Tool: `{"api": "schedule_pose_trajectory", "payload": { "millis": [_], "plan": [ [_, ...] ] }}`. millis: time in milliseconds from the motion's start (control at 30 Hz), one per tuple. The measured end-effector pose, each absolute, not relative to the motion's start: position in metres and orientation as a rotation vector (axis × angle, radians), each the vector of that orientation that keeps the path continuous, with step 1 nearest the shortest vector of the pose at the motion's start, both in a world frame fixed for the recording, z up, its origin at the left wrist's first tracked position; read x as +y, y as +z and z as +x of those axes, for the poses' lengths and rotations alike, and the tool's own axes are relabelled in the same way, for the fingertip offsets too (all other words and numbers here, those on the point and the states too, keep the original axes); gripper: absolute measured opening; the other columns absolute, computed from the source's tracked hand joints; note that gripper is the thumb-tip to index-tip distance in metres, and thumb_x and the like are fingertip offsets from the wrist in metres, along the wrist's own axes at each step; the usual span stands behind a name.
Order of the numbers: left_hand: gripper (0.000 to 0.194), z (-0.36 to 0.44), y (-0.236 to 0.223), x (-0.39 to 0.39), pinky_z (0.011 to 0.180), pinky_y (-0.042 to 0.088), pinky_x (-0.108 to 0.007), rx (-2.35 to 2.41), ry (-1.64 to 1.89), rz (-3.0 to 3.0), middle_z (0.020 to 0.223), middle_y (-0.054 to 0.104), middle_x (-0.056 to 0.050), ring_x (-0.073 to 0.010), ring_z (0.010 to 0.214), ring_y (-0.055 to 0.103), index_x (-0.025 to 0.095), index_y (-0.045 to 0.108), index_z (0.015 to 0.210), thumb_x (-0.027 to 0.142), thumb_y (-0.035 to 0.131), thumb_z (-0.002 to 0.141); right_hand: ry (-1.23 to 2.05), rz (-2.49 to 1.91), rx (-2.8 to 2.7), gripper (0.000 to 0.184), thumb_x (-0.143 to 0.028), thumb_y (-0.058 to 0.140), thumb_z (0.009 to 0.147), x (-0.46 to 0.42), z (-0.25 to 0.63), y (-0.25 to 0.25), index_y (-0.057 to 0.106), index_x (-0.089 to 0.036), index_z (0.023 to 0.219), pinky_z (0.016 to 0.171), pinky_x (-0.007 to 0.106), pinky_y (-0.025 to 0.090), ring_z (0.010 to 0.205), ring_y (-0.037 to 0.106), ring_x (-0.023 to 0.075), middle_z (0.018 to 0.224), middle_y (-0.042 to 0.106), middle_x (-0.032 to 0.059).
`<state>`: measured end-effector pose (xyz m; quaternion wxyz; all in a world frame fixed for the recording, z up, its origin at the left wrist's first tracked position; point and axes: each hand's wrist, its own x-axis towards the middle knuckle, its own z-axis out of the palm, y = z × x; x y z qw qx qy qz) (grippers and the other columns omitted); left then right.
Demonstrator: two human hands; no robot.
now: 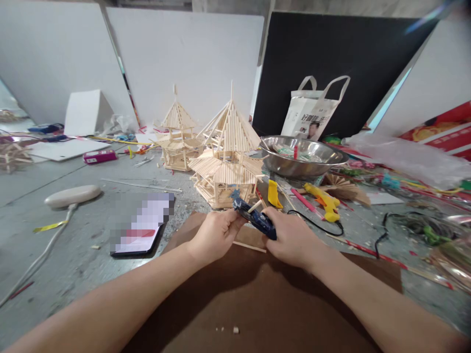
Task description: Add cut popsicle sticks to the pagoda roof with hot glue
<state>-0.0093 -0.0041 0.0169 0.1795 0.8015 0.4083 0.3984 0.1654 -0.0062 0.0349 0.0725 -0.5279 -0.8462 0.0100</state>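
Note:
My right hand (290,238) is closed around the handle of a dark blue hand cutter (263,224), whose exact kind I cannot make out. Its head points up and left, toward my left hand (215,236). There my fingers are pinched, apparently on a short wooden stick (255,206) that crosses the cutter and pokes out up and right. Another thin wooden stick (250,246) lies below, between my hands, on the brown board (235,294). Just beyond them stands a stick-built pavilion model (230,171) with a pointed roof, and a smaller pavilion model (178,132) behind it on the left.
A phone (142,225) and a white corded device (72,196) lie at left. To the right are a yellow-handled tool (273,194), a yellow glue gun (326,202) with black cable, and a steel bowl (312,169). A white bag (309,115) leans against the black panel (331,54).

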Motion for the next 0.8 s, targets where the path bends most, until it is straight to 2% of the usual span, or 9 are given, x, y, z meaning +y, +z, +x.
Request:
{"api": "schedule_pose_trajectory", "payload": {
  "millis": [200,367,567,700,800],
  "plan": [
    [0.021,-0.008,0.015,-0.005,0.045,0.031,-0.017,1.19,1.136,2.266,0.049,0.044,0.004,-0.0053,0.046,0.04,0.014,0.049,0.063,0.021,0.039,0.08,0.044,-1.609,-2.528,0.016,-0.026,0.043,0.068,-0.006,0.165,0.035,0.045,-0.018,0.081,0.055,0.027,0.029,0.066,0.055,0.0187,0.074,0.059,0.0047],
    [0.022,-0.008,0.015,-0.005,0.048,0.034,-0.018,1.177,1.126,2.235,0.054,0.049,0.002,-0.0062,0.05,0.044,0.013,0.051,0.067,0.023,0.037,0.081,0.065,-1.595,-2.517,0.017,-0.025,0.043,0.068,-0.006,0.165,0.036,0.046,-0.018,0.082,0.057,0.028,0.031,0.069,0.056,0.0202,0.076,0.059,0.0049],
    [0.02,-0.008,0.017,-0.005,0.047,0.032,-0.017,1.052,1.111,2.054,0.052,0.046,0.004,-0.0056,0.05,0.041,0.013,0.054,0.076,0.024,0.037,0.08,0.267,-1.358,-2.488,0.046,-0.015,0.045,0.064,0.001,0.171,0.033,0.04,-0.017,0.11,0.071,0.031,0.038,0.09,0.052,0.0214,0.101,0.055,0.0088],
    [0.023,-0.006,0.019,-0.006,0.041,0.026,-0.016,0.971,1.019,1.849,0.045,0.036,0.006,-0.0036,0.042,0.032,0.013,0.052,0.07,0.029,0.04,0.08,0.35,-1.179,-2.5,0.052,-0.008,0.045,0.061,0.006,0.177,0.031,0.039,-0.018,0.112,0.076,0.032,0.039,0.093,0.051,0.0207,0.102,0.054,0.0089],
    [0.027,-0.005,0.019,-0.006,0.037,0.022,-0.016,0.858,0.923,1.633,0.042,0.034,0.007,-0.0025,0.037,0.029,0.013,0.048,0.065,0.035,0.042,0.079,0.364,-1.129,-2.528,0.054,-0.007,0.044,0.059,0.008,0.18,0.032,0.039,-0.017,0.112,0.081,0.034,0.038,0.096,0.049,0.0204,0.104,0.053,0.0089]
  ]
}}
